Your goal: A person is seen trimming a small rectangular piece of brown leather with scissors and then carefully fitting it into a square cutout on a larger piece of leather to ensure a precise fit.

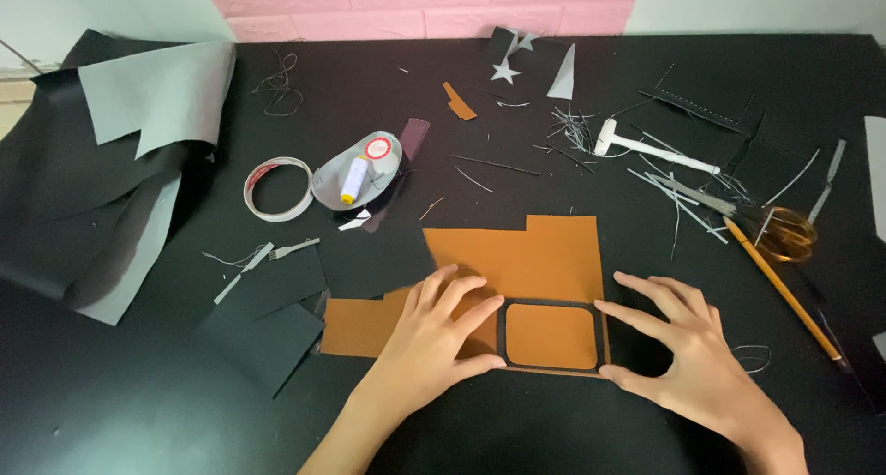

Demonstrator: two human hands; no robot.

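- Far left, I noted folded black and grey sheet material (138, 152) piled well clear of the work, with a tape ring (278, 189) and a thread spool (354, 180) further right.
- My left hand (434, 332) lay flat and unclenched, fingers spread on the tan leather sheet (526, 258), grasping nothing, just pinning it.
- Between both hands sat the black frame piece (552, 304), its rounded window showing tan, at the sheet's near right corner.
- My right hand (688, 350) was likewise released, fingertips touching the frame's right edge.
- In my judgement, good alignment called for even downward pressure and small sideways nudges, keeping the frame square to the sheet's edges.
- Right of the work, a pencil (784, 290) and scissors (784, 233) lay apart.
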